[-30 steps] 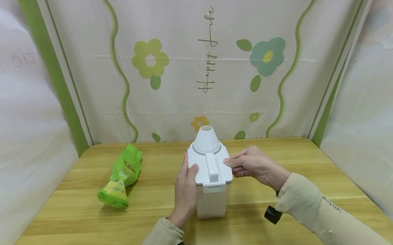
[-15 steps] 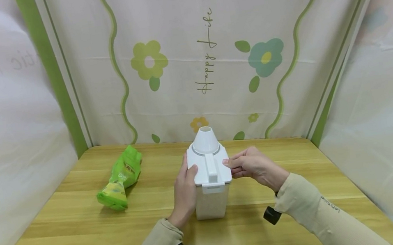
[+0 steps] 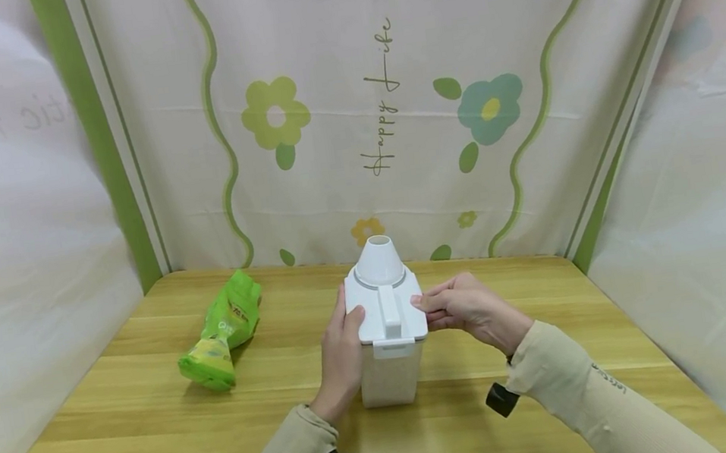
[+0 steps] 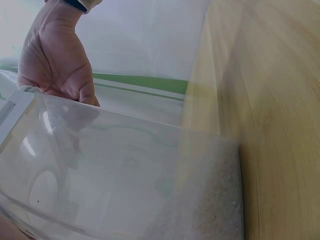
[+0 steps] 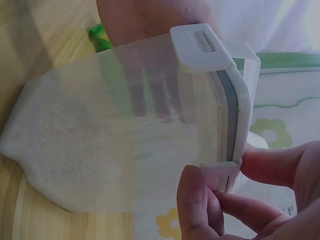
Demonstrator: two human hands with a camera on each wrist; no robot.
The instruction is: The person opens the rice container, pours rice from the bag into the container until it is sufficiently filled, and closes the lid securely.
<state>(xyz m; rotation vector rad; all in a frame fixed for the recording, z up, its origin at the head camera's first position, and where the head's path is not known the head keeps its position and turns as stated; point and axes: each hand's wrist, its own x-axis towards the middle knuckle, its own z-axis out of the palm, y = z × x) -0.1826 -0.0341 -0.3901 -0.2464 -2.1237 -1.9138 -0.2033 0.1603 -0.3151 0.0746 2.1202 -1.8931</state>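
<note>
A clear plastic container (image 3: pixel 387 372) with a white lid (image 3: pixel 389 316) and a white funnel (image 3: pixel 379 259) on top stands upright mid-table. Pale grains (image 4: pixel 210 205) fill its lower part. My left hand (image 3: pixel 344 344) grips the container's left side, thumb on the lid's edge; its fingers show through the clear wall (image 5: pixel 150 105). My right hand (image 3: pixel 432 308) pinches the lid's right edge between thumb and fingers (image 5: pixel 197 200). In the left wrist view the right hand (image 4: pixel 55 60) shows beyond the container wall (image 4: pixel 125 175).
A green crumpled bag (image 3: pixel 221 329) lies on the wooden table (image 3: pixel 157 437) to the left of the container. Flowered cloth walls (image 3: pixel 388 101) close in the table at the back and on both sides.
</note>
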